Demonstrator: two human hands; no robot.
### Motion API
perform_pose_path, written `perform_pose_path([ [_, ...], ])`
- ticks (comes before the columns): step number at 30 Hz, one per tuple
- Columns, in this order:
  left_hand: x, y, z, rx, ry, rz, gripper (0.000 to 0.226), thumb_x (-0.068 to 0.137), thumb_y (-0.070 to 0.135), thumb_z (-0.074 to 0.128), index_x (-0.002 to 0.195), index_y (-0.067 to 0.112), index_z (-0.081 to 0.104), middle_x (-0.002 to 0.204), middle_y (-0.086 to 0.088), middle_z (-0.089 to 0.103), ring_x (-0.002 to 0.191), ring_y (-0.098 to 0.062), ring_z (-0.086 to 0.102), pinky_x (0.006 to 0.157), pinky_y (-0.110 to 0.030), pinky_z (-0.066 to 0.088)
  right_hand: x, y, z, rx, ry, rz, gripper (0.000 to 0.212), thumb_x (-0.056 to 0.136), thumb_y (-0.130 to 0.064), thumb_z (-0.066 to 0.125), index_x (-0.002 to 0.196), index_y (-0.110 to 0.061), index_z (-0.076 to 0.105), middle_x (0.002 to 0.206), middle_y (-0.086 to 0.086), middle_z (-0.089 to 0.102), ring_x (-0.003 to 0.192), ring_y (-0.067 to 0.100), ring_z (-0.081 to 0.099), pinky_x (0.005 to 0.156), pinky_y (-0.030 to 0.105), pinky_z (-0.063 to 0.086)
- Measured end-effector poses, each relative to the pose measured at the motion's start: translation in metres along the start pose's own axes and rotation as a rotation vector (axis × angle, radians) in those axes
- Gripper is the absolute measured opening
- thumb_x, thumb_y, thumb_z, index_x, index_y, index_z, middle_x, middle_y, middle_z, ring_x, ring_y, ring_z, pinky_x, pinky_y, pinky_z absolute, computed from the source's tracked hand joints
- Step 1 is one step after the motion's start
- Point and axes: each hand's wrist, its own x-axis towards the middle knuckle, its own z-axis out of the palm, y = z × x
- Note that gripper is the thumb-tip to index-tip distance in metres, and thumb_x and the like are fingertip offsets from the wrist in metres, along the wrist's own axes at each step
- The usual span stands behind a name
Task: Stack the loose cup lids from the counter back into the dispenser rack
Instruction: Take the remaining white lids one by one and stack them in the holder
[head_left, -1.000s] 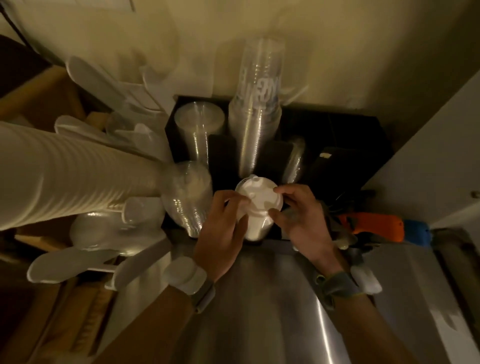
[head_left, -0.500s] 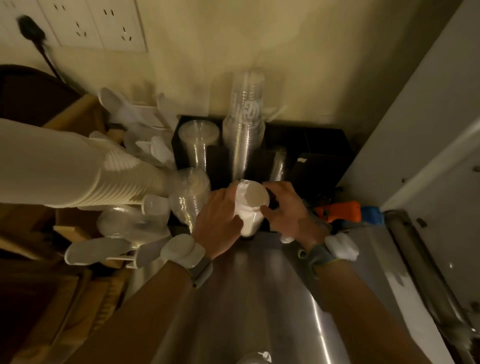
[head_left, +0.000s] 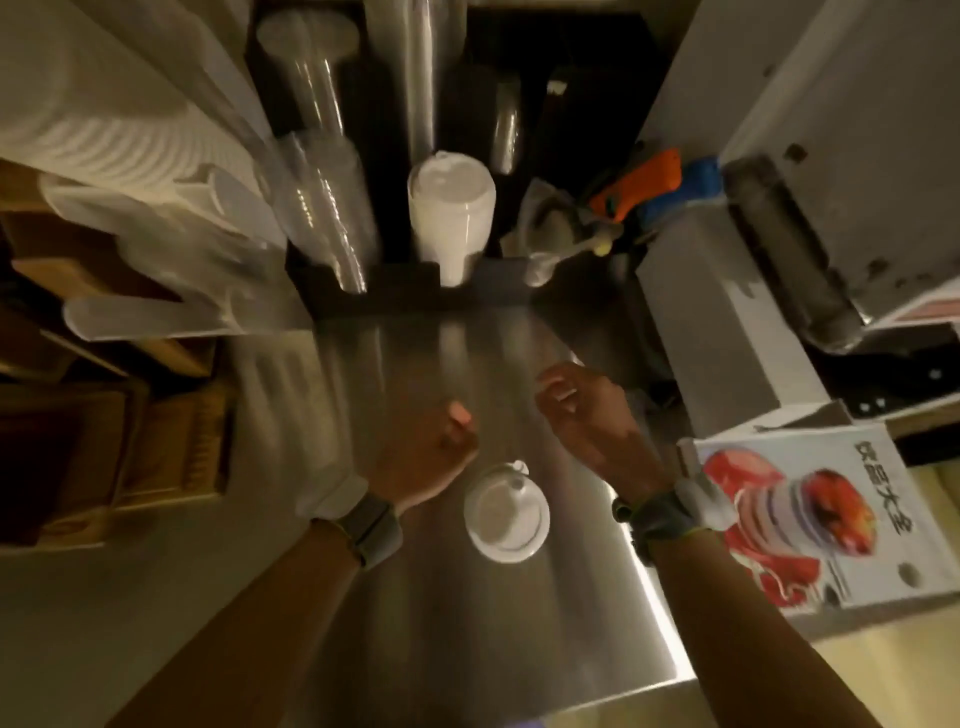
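Your left hand (head_left: 423, 457) and right hand (head_left: 587, 415), loosely curled, hold nothing; white lids (head_left: 451, 208) fill the dispenser rack (head_left: 400, 299), one loose lid (head_left: 506, 512) remains nearer you.

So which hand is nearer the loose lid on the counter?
Left. The left hand sits just up-left of the loose lid, nearly touching; the right hand is farther, up-right of it.

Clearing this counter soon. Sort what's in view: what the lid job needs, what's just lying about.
Job:
loose lid on the counter
white lid stack
rack
left hand, right hand, both empty

Lying about:
clear cups
orange tool
printed box
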Motion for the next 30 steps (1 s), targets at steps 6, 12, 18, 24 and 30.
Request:
perform_pose_path([
  [6,-0.041,-0.014,0.029,-0.03,-0.068,-0.108,0.013,0.085,0.02,0.062,0.094,0.01,0.062,0.082,-0.009,0.071,0.078,-0.021,0.065,0.072,-0.034,0.049,-0.067,0.045,0.035,0.006,0.048,0.139,0.007,0.088,-0.022,0.061,0.093,-0.023,0.065,0.081,-0.001,0.069,0.073,0.021,0.065,0.065,0.028,0.052],
  [12,-0.052,-0.014,0.046,-0.058,0.044,-0.106,0.019,0.08,0.023,0.063,0.098,0.018,0.057,0.083,-0.001,0.064,0.076,-0.015,0.058,0.07,-0.027,0.046,-0.088,0.045,0.056,0.029,0.218,0.172,0.013,0.085,-0.016,0.055,0.085,-0.025,0.064,0.075,-0.001,0.068,0.067,0.015,0.062,0.055,0.021,0.046],
  [18,-0.042,-0.005,0.036,-0.153,-0.023,0.005,0.038,0.077,0.012,0.07,0.11,0.007,0.052,0.097,-0.015,0.06,0.083,-0.021,0.058,0.079,-0.024,0.05,-0.076,0.03,0.042,0.114,0.259,0.215,0.011,0.085,-0.024,0.059,0.092,-0.024,0.067,0.087,0.001,0.068,0.078,0.017,0.063,0.061,0.024,0.048],
  [24,-0.015,0.028,-0.015,-0.082,0.088,0.106,0.053,0.072,0.016,0.076,0.116,0.012,0.046,0.105,-0.004,0.05,0.093,-0.023,0.057,0.082,-0.038,0.055,-0.03,-0.028,0.002,0.133,0.231,0.068,0.021,0.085,-0.025,0.064,0.105,-0.022,0.065,0.095,0.002,0.065,0.082,0.015,0.063,0.059,0.016,0.043],
  [30,0.023,0.059,-0.076,-0.063,0.324,0.212,0.039,0.07,0.01,0.079,0.099,0.0,0.055,0.1,-0.017,0.06,0.089,-0.026,0.058,0.077,-0.032,0.052,0.029,-0.102,-0.04,0.101,0.247,-0.205,0.025,0.081,-0.017,0.067,0.106,-0.019,0.066,0.103,0.004,0.061,0.086,0.016,0.06,0.072,0.019,0.046],
])
